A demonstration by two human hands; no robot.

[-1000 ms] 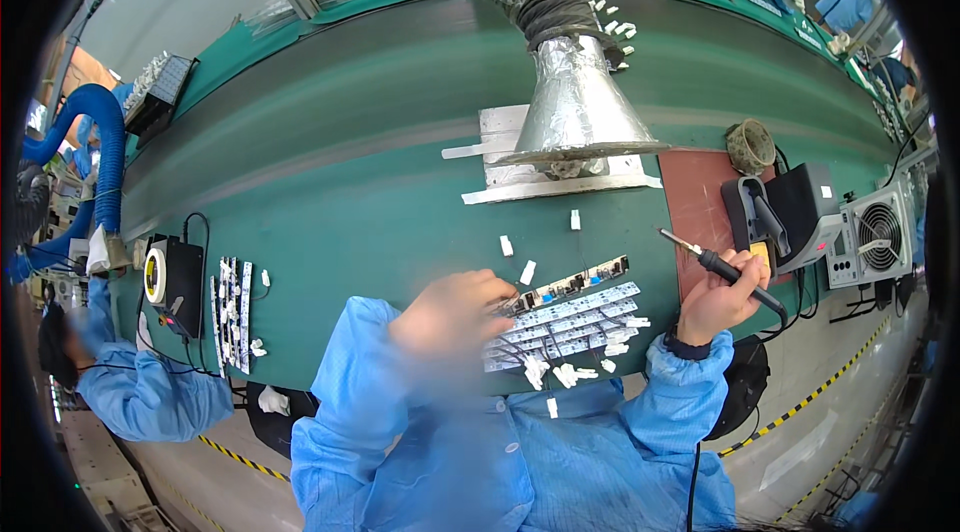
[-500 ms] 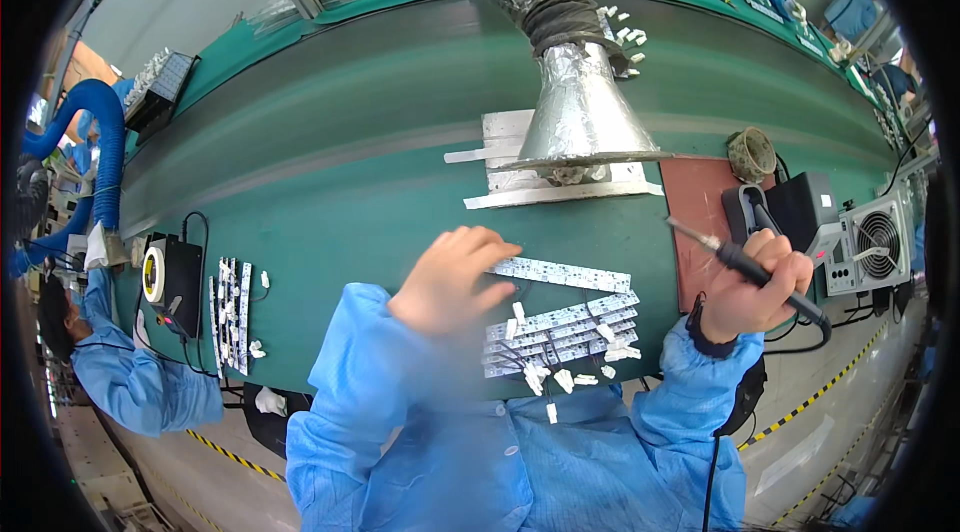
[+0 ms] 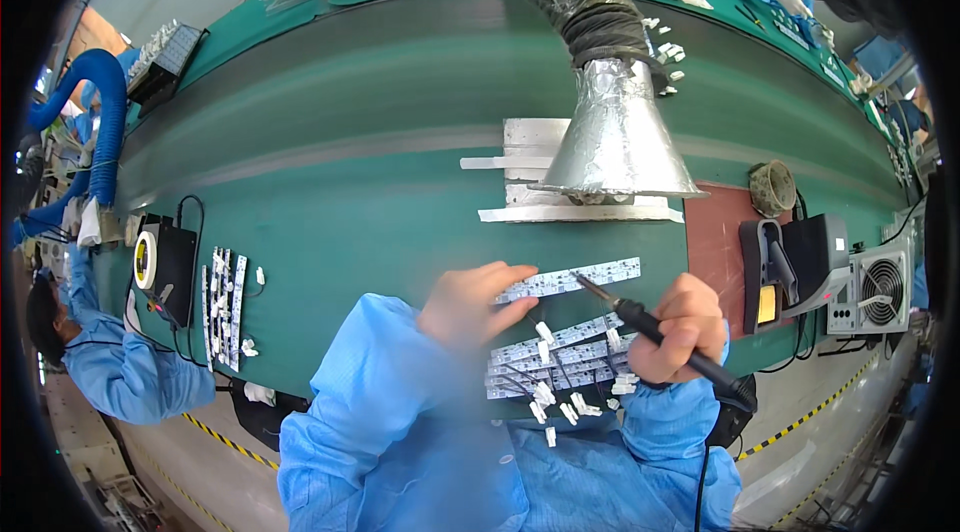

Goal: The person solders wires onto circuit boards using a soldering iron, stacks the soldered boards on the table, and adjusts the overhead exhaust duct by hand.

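Between the thumb and fingers of my left hand (image 3: 475, 304) is the left end of a narrow white circuit board strip (image 3: 617, 270). Closed around a black-handled soldering iron (image 3: 645, 322), my right hand (image 3: 685, 330) angles it down to the left. The iron's tip is at the middle of the strip; whether it touches cannot be made out. Just below lie several similar strips (image 3: 575, 337), side by side, with dark wires and white connectors (image 3: 543, 394) at their near edge.
A foil-covered extraction cone (image 3: 620, 147) hangs beyond my hands. To the right stand an iron holder (image 3: 765, 257), a round cup (image 3: 772, 188) and a fan-vented unit (image 3: 880, 287). More strips (image 3: 224, 312) lie left, beside a black box (image 3: 168, 272); a co-worker (image 3: 135, 362) sits there.
My right hand has brought the soldering iron left from near the holder to the strip. My left fingers have closed on the strip's end, and the strip now tilts up to the right.
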